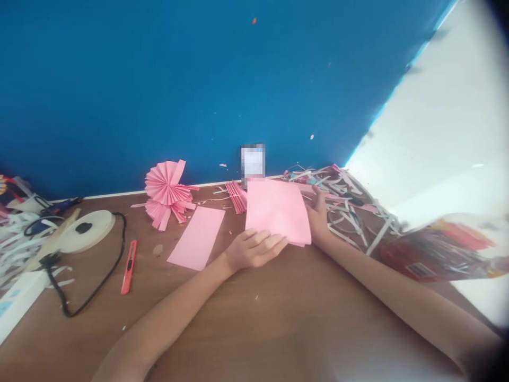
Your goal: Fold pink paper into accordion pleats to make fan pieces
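Pink paper sheets (277, 209), more than one layer at the lower right corner, are held up between my two hands. My left hand (256, 249) grips the near edge, fingers lying over the front. At the right edge, my right hand (317, 215) is closed round the side, its fingers partly hidden behind the paper. To the left, a flat pink paper strip (198, 237) lies on the table. Behind it stand pink pleated paper fans (169, 185). A folded pink pleated bundle (236, 197) rests just left of the held sheets.
A red box cutter (129, 267) lies on the brown table (238, 329). Further left are a round cream disc (88, 232) and a black cable (104, 286). White paper scraps (353, 220) heap at the right, near a plastic-wrapped pack (441, 246). A blue wall (191, 79) bounds the back.
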`<state>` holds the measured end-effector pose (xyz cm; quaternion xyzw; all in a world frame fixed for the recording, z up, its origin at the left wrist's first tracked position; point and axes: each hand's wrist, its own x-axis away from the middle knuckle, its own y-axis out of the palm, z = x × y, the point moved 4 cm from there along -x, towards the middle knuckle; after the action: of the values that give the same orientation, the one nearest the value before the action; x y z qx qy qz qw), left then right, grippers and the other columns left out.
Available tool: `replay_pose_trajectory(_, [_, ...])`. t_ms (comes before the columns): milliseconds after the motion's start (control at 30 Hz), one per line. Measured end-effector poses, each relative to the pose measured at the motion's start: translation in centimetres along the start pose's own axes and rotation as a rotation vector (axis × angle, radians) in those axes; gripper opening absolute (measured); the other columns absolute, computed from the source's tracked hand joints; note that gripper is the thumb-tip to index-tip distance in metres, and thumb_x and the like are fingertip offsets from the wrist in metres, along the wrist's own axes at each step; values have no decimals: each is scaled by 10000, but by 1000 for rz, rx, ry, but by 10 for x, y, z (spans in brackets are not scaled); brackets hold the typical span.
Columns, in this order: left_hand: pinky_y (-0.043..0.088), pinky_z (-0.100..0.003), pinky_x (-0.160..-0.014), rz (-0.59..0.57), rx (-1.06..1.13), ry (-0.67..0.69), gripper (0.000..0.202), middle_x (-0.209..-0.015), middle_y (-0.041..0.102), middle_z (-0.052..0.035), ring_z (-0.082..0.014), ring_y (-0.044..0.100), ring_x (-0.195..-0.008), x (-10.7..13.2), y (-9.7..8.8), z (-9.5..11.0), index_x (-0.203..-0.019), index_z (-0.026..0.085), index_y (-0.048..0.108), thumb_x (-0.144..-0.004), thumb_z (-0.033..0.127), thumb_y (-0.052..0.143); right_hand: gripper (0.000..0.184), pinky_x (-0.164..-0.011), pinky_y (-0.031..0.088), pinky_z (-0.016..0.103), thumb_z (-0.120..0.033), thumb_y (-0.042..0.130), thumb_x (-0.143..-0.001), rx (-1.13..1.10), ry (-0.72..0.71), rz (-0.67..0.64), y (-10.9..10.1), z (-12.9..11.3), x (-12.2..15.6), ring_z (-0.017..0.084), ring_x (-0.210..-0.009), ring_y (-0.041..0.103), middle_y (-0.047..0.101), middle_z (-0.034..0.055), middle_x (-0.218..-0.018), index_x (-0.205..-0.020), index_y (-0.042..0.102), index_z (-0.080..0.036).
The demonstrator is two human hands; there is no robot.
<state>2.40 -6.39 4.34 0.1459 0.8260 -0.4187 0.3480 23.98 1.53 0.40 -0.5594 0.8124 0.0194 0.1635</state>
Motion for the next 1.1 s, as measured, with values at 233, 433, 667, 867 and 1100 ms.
replay_pose_trajectory(233, [402,-307,-832,-236,36,-113,315,-1113,649,-60,-171,567,-1018,-8,15,-7,-1233,186,537,-928,141,472,466,-717,508,313,-132,435,-719,-52,-71,154,-5,1,-2,152,-841,588,592,34,-1063,-1165,498,-253])
replay_pose_trajectory(433, [411,-318,-744,-544,80,-270,217,-976,608,-68,-187,544,-873,-4,33,-14,-1050,166,580,-910,116,422,223,-784,442,336,-94,414,-780,158,-390,31,-3,-28,15,179,-836,574,618,24,-849,-852,590,-211])
replay_pose_trajectory(667, [413,-360,-712,-595,31,-435,71,-881,559,-76,-229,515,-862,-1,35,-17,-866,170,565,-860,175,495,224,-775,338,336,-225,425,-913,799,-657,-499,34,-60,59,215,-928,528,631,83,-986,-1074,571,-167])
replay_pose_trajectory(867, [420,-376,-694,-576,55,-521,47,-856,559,-82,-238,509,-855,0,32,-19,-798,178,547,-813,150,513,187,-716,316,342,-157,404,-906,1226,-624,-637,42,-61,76,240,-899,508,596,113,-982,-939,588,-167])
replay_pose_trajectory(1100, [423,-326,-678,-572,171,-438,204,-833,564,-63,-198,530,-821,-2,34,-17,-811,173,561,-928,298,450,168,-626,337,288,-151,431,-910,1269,-537,-784,31,-61,60,209,-840,559,606,101,-932,-915,596,-178])
